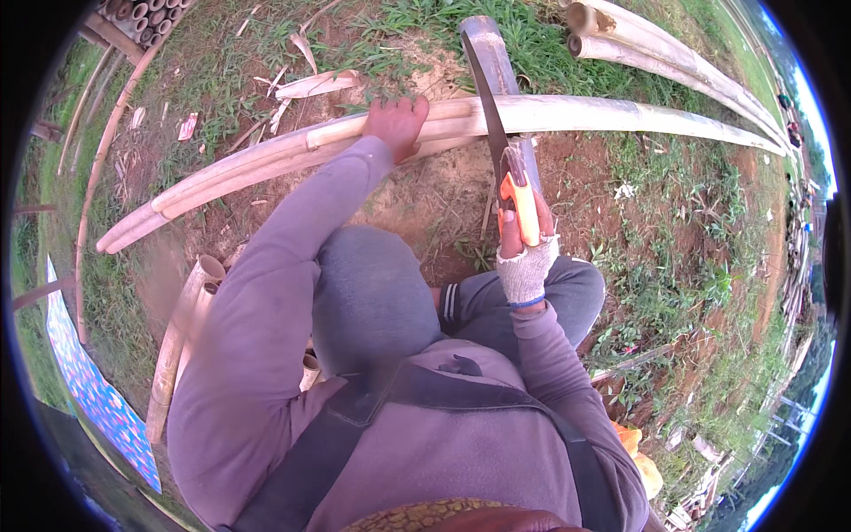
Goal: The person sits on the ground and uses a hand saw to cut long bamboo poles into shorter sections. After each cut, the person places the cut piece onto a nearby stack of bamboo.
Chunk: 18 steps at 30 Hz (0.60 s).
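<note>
A long pale bamboo pole (585,113) lies crosswise before me, with what looks like a second length alongside it at the left. It rests across a thicker bamboo piece (487,46) that points away from me. My left hand (399,124) is closed over the pole, left of that crossing. In my right hand (527,232), which wears a white knitted glove with bare fingertips, is the orange handle of a hand saw (492,106). The saw's long blade points away from me and crosses the pole at the thicker piece. Whether its teeth have cut in cannot be seen.
More bamboo poles (656,55) lie at the far right, and cut bamboo pieces (182,337) sit by my left side. A stack of bamboo (151,22) shows at the far left. Dry husks (315,85) litter the grassy soil. A blue patterned sheet (97,381) lies at the left.
</note>
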Each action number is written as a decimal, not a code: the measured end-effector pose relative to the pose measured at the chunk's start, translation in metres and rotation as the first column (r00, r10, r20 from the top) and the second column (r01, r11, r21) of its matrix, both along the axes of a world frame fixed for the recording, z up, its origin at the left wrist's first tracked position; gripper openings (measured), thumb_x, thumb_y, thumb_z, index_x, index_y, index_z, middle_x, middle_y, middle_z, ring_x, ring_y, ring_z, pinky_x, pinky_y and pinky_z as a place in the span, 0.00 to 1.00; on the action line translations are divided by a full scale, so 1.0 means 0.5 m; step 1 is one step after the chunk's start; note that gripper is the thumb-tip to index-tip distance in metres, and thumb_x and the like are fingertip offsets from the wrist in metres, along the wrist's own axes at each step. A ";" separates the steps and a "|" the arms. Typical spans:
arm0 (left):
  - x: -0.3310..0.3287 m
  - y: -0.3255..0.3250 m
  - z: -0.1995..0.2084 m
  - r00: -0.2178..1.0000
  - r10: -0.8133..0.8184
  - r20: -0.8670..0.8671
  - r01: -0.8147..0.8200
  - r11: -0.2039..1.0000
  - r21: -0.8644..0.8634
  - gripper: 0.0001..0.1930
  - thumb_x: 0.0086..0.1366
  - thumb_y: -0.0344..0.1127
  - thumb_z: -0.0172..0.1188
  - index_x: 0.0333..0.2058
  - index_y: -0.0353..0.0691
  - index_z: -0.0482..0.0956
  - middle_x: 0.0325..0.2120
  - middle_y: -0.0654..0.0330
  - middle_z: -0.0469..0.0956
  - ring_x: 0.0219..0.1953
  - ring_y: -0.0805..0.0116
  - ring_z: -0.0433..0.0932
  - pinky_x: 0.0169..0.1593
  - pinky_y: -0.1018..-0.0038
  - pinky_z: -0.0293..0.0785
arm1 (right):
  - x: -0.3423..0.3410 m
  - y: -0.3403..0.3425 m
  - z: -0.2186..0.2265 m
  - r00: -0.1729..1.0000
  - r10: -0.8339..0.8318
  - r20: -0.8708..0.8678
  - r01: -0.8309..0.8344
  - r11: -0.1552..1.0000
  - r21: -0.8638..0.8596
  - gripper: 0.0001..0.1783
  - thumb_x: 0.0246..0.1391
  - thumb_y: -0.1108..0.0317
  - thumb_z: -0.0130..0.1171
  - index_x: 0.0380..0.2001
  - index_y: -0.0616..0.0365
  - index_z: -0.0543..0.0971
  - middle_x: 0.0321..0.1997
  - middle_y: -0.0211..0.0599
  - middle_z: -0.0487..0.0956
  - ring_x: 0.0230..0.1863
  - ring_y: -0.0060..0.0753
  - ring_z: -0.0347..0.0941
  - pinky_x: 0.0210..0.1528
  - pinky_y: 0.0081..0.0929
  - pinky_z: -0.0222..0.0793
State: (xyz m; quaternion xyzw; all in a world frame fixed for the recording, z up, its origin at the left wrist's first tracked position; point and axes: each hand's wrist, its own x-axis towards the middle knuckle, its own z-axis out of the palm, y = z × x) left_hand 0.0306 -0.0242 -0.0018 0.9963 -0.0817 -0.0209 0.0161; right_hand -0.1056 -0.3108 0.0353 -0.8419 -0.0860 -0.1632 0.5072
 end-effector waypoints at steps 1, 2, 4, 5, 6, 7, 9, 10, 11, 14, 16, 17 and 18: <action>0.001 -0.001 -0.001 1.000 0.003 -0.001 -0.003 1.000 -0.002 0.49 0.54 0.50 0.82 0.69 0.41 0.64 0.55 0.50 0.80 0.59 0.48 0.82 0.62 0.47 0.73 | 0.001 0.003 -0.001 1.000 0.016 -0.006 -0.016 1.000 0.015 0.30 0.66 0.69 0.66 0.68 0.65 0.71 0.61 0.56 0.81 0.59 0.52 0.81 0.62 0.44 0.77; 0.001 -0.002 0.000 1.000 0.005 -0.001 -0.005 1.000 -0.005 0.49 0.54 0.49 0.82 0.69 0.41 0.64 0.55 0.49 0.81 0.58 0.48 0.82 0.62 0.47 0.73 | 0.000 0.003 0.001 1.000 0.028 0.003 -0.028 0.999 -0.025 0.30 0.67 0.69 0.66 0.68 0.65 0.71 0.62 0.56 0.81 0.59 0.52 0.82 0.62 0.44 0.77; 0.002 -0.004 0.000 1.000 0.005 0.003 -0.005 1.000 -0.005 0.49 0.53 0.49 0.82 0.69 0.41 0.65 0.54 0.49 0.81 0.57 0.48 0.83 0.62 0.47 0.72 | -0.003 0.003 0.015 0.998 0.054 0.020 -0.051 0.994 -0.101 0.30 0.67 0.68 0.66 0.69 0.66 0.71 0.62 0.57 0.81 0.60 0.52 0.82 0.62 0.44 0.77; 0.003 -0.005 0.000 1.000 0.003 0.007 -0.003 1.000 -0.003 0.49 0.53 0.49 0.82 0.68 0.41 0.65 0.54 0.50 0.81 0.57 0.48 0.83 0.62 0.48 0.72 | -0.006 0.007 0.023 0.998 0.059 0.019 -0.057 0.993 -0.100 0.30 0.67 0.68 0.65 0.68 0.67 0.72 0.61 0.58 0.81 0.59 0.52 0.82 0.62 0.44 0.77; 0.003 -0.005 -0.001 1.000 0.002 0.012 -0.002 1.000 -0.001 0.49 0.53 0.49 0.82 0.68 0.41 0.65 0.54 0.50 0.81 0.57 0.48 0.83 0.61 0.48 0.72 | -0.010 0.013 0.033 0.998 0.065 0.018 -0.063 0.993 -0.100 0.30 0.68 0.67 0.65 0.68 0.67 0.72 0.61 0.58 0.82 0.59 0.53 0.82 0.61 0.44 0.77; 0.003 -0.005 -0.004 0.999 -0.003 0.033 0.003 1.000 0.003 0.49 0.53 0.49 0.82 0.68 0.41 0.65 0.54 0.50 0.81 0.56 0.49 0.83 0.61 0.48 0.72 | -0.013 0.018 0.037 0.998 0.067 0.018 -0.065 0.993 -0.098 0.29 0.68 0.67 0.65 0.68 0.67 0.73 0.60 0.58 0.82 0.59 0.53 0.82 0.61 0.44 0.77; 0.003 -0.005 -0.010 0.997 -0.014 0.075 0.013 1.000 0.010 0.49 0.53 0.49 0.82 0.68 0.41 0.65 0.53 0.51 0.81 0.56 0.49 0.83 0.61 0.48 0.72 | -0.016 0.021 0.036 0.999 0.051 -0.001 -0.051 0.995 -0.083 0.28 0.68 0.65 0.65 0.67 0.67 0.74 0.61 0.56 0.82 0.59 0.50 0.82 0.62 0.42 0.76; 0.002 -0.004 -0.008 0.998 -0.015 0.061 0.014 1.000 0.009 0.47 0.54 0.48 0.81 0.68 0.42 0.65 0.53 0.51 0.81 0.56 0.49 0.83 0.61 0.47 0.72 | -0.019 0.022 0.036 0.999 0.051 -0.013 -0.052 0.996 -0.067 0.29 0.68 0.65 0.66 0.67 0.67 0.75 0.61 0.55 0.82 0.59 0.48 0.82 0.63 0.41 0.76; 0.001 -0.004 -0.003 0.999 -0.016 0.048 0.016 1.000 0.006 0.45 0.56 0.47 0.80 0.67 0.42 0.65 0.53 0.51 0.81 0.56 0.50 0.83 0.61 0.47 0.72 | -0.020 0.023 0.036 0.998 0.051 -0.026 -0.052 0.997 -0.051 0.29 0.68 0.64 0.67 0.67 0.67 0.75 0.61 0.53 0.82 0.59 0.45 0.82 0.64 0.40 0.76; 0.001 -0.001 -0.001 0.999 -0.010 0.040 0.010 1.000 0.004 0.43 0.57 0.47 0.78 0.66 0.42 0.66 0.54 0.51 0.82 0.57 0.50 0.83 0.60 0.47 0.71 | -0.020 0.026 0.038 0.996 0.055 -0.068 -0.058 0.998 -0.040 0.30 0.69 0.63 0.67 0.67 0.67 0.74 0.61 0.53 0.82 0.59 0.45 0.82 0.64 0.40 0.76; 0.001 -0.001 -0.003 0.999 -0.008 0.038 0.008 1.000 0.004 0.43 0.57 0.47 0.78 0.66 0.42 0.66 0.54 0.51 0.82 0.57 0.50 0.83 0.60 0.47 0.71 | -0.024 0.020 0.024 0.997 0.072 -0.005 -0.072 0.997 -0.032 0.29 0.69 0.63 0.66 0.67 0.68 0.74 0.61 0.52 0.82 0.59 0.45 0.82 0.64 0.40 0.76; 0.002 -0.002 -0.003 0.999 -0.010 0.034 0.010 1.000 0.003 0.43 0.57 0.47 0.78 0.66 0.43 0.66 0.54 0.51 0.81 0.57 0.50 0.83 0.61 0.47 0.71 | -0.025 0.017 0.016 0.996 0.080 0.027 -0.079 0.996 -0.029 0.29 0.69 0.63 0.66 0.67 0.68 0.74 0.61 0.52 0.83 0.58 0.45 0.82 0.64 0.39 0.76; 0.004 -0.002 -0.002 0.999 -0.012 0.030 0.012 1.000 0.002 0.43 0.57 0.47 0.78 0.66 0.43 0.66 0.54 0.52 0.81 0.57 0.50 0.83 0.61 0.47 0.71 | -0.018 0.017 0.010 0.995 0.083 0.046 -0.081 0.995 -0.055 0.29 0.69 0.64 0.66 0.67 0.68 0.74 0.62 0.54 0.82 0.58 0.47 0.83 0.63 0.40 0.77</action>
